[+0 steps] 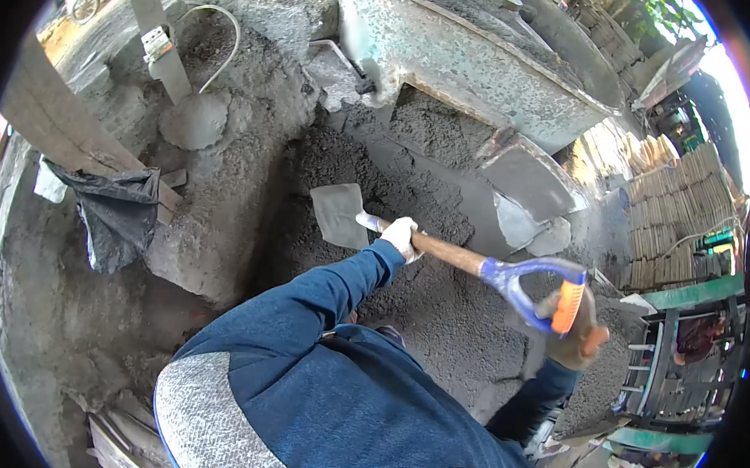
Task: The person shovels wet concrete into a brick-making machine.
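Note:
A shovel [449,252] with a flat grey blade, a wooden shaft and a blue D-shaped handle with an orange grip lies across my view. My left hand [401,238], in a white glove, is wrapped round the shaft near the blade. At the other end my right hand [573,333], gloved and a little blurred, closes on the orange grip. The shovel blade [337,215] is over dark wet mortar [345,162] that fills the floor hollow, and little or no load shows on it.
Beyond the mortar stands a large worn metal trough [483,59]. A concrete ledge [223,252] rises on the left, with a black plastic bag [120,214] hanging by a wooden post [70,120]. Stacked flat pieces [686,206] stand at right; a person [698,338] is farther off.

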{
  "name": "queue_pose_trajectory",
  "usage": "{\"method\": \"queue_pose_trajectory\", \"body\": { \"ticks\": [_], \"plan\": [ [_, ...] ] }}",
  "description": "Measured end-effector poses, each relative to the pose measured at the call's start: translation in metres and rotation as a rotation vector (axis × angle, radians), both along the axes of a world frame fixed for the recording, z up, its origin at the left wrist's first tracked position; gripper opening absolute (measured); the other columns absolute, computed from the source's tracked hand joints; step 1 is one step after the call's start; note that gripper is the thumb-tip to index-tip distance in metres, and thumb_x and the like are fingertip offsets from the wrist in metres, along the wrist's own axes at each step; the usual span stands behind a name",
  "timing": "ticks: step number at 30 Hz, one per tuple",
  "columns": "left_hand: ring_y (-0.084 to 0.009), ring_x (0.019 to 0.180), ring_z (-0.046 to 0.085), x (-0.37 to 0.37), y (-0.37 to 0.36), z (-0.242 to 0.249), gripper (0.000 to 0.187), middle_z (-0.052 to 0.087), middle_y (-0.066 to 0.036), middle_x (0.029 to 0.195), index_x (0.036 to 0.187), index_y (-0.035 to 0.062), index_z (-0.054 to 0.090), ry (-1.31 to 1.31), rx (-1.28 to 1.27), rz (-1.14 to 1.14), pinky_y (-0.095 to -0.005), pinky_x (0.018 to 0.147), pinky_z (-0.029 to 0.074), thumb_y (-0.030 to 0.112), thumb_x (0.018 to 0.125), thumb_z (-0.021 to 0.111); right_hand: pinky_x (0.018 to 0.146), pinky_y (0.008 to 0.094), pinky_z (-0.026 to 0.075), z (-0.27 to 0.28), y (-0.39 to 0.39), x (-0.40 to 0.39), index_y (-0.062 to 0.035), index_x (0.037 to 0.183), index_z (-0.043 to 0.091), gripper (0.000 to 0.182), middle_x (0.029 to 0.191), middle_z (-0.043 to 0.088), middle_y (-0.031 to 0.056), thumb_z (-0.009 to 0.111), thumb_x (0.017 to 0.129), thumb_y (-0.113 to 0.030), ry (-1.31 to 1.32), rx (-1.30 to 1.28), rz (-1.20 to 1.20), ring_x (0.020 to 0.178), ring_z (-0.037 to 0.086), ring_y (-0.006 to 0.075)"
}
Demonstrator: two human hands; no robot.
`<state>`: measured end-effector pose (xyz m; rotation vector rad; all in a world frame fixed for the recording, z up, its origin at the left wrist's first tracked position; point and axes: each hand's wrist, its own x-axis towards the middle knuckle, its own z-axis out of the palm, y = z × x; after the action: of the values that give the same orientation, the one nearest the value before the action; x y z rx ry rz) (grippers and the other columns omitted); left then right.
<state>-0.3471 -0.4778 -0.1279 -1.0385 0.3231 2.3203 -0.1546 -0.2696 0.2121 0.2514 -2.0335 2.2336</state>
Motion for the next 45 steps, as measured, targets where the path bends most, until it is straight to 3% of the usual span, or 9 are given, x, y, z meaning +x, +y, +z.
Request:
{"method": "queue_pose_trajectory", "body": {
  "ticks": [4, 17, 22, 27, 31, 36, 38, 40, 45],
  "plan": [
    [-0.0304, 0.078, 0.061, -0.019, 0.004, 0.037, 0.027, 0.053, -0.012, 0.087, 0.104, 0.0042, 0.045, 0.073, 0.136, 0.011, -0.0491, 0.078, 0.060, 0.011, 0.082, 0.060, 0.070, 0.0273, 0.048, 0.071, -0.022, 0.007, 0.0005, 0.119, 0.058, 0.043, 0.088, 0.061, 0.0043, 0.067, 0.086, -0.025, -0.047, 0.808, -0.280, 0.076, 0.058, 0.0123],
    [-0.0260, 0.084, 0.065, -0.083, -0.048, 0.232, 0.028, 0.058, -0.012, 0.095, 0.107, 0.0014, 0.049, 0.477, 0.581, 0.123, -0.0444, 0.084, 0.060, 0.013, 0.089, 0.068, 0.078, 0.0310, 0.051, 0.149, -0.190, -0.100, -0.0007, 0.110, 0.063, 0.028, 0.093, 0.065, 0.0062, 0.070, 0.085, -0.011, 0.309, 1.264, -0.238, 0.084, 0.061, 0.0147],
    [-0.0346, 0.088, 0.063, -0.161, -0.106, 0.000, 0.021, 0.059, -0.019, 0.094, 0.104, -0.0012, 0.053, 0.363, 0.281, 0.024, -0.0517, 0.082, 0.056, 0.012, 0.088, 0.057, 0.065, 0.0426, 0.054, -0.047, -0.224, -0.184, -0.0052, 0.097, 0.062, 0.030, 0.082, 0.069, 0.0176, 0.079, 0.075, -0.015, 0.127, 1.175, -0.021, 0.070, 0.069, 0.0302],
    [-0.0356, 0.069, 0.059, -0.052, -0.083, -0.071, 0.010, 0.053, -0.018, 0.073, 0.088, 0.0017, 0.052, 0.329, 0.094, -0.022, -0.0560, 0.070, 0.058, 0.008, 0.082, 0.056, 0.062, 0.0487, 0.049, -0.174, -0.150, -0.055, -0.0086, 0.079, 0.057, 0.020, 0.070, 0.060, 0.0143, 0.072, 0.066, -0.007, 0.342, 1.310, 0.232, 0.071, 0.063, 0.0370],
    [-0.0335, 0.054, 0.054, 0.015, -0.073, -0.069, 0.002, 0.049, -0.017, 0.064, 0.074, 0.0025, 0.050, 0.017, -0.211, -0.280, -0.0538, 0.060, 0.056, 0.002, 0.076, 0.052, 0.072, 0.0453, 0.049, -0.222, -0.121, 0.050, -0.0115, 0.076, 0.057, 0.022, 0.072, 0.061, 0.0074, 0.075, 0.063, -0.012, 0.153, 1.152, 0.489, 0.074, 0.064, 0.0306],
    [-0.0282, 0.052, 0.050, 0.043, -0.065, -0.013, 0.016, 0.050, -0.010, 0.064, 0.080, 0.0082, 0.051, 0.059, -0.092, -0.039, -0.0506, 0.063, 0.055, 0.019, 0.082, 0.063, 0.087, 0.0429, 0.048, -0.110, -0.102, 0.055, -0.0126, 0.096, 0.070, 0.037, 0.087, 0.067, 0.0043, 0.084, 0.072, -0.037, 0.391, 1.077, 0.325, 0.090, 0.064, 0.0288],
    [-0.0246, 0.052, 0.051, 0.052, -0.054, 0.012, 0.019, 0.049, -0.006, 0.063, 0.078, 0.0113, 0.051, 0.089, -0.042, 0.050, -0.0478, 0.062, 0.055, 0.021, 0.084, 0.066, 0.092, 0.0447, 0.049, -0.092, -0.082, 0.052, -0.0075, 0.102, 0.069, 0.027, 0.096, 0.066, 0.0083, 0.078, 0.078, -0.016, 0.405, 0.984, -0.054, 0.096, 0.063, 0.0304],
    [-0.0222, 0.053, 0.051, 0.059, -0.048, 0.037, 0.018, 0.048, -0.003, 0.062, 0.076, 0.0130, 0.050, 0.106, 0.021, 0.135, -0.0454, 0.065, 0.056, 0.019, 0.085, 0.065, 0.080, 0.0378, 0.057, -0.093, -0.068, 0.062, -0.0010, 0.142, 0.045, 0.061, 0.096, 0.065, 0.0138, 0.066, 0.085, -0.003, -0.127, 0.498, -0.400, 0.093, 0.066, 0.0232],
    [-0.0215, 0.056, 0.052, 0.073, -0.088, 0.099, 0.017, 0.047, -0.002, 0.060, 0.075, 0.0134, 0.050, 0.177, 0.125, 0.326, -0.0433, 0.071, 0.055, 0.016, 0.085, 0.064, 0.052, 0.0358, 0.059, -0.047, -0.080, 0.036, -0.0008, 0.148, 0.036, 0.067, 0.088, 0.065, 0.0141, 0.065, 0.088, -0.002, -0.326, -0.060, -0.264, 0.055, 0.063, 0.0192]
  ]
}}
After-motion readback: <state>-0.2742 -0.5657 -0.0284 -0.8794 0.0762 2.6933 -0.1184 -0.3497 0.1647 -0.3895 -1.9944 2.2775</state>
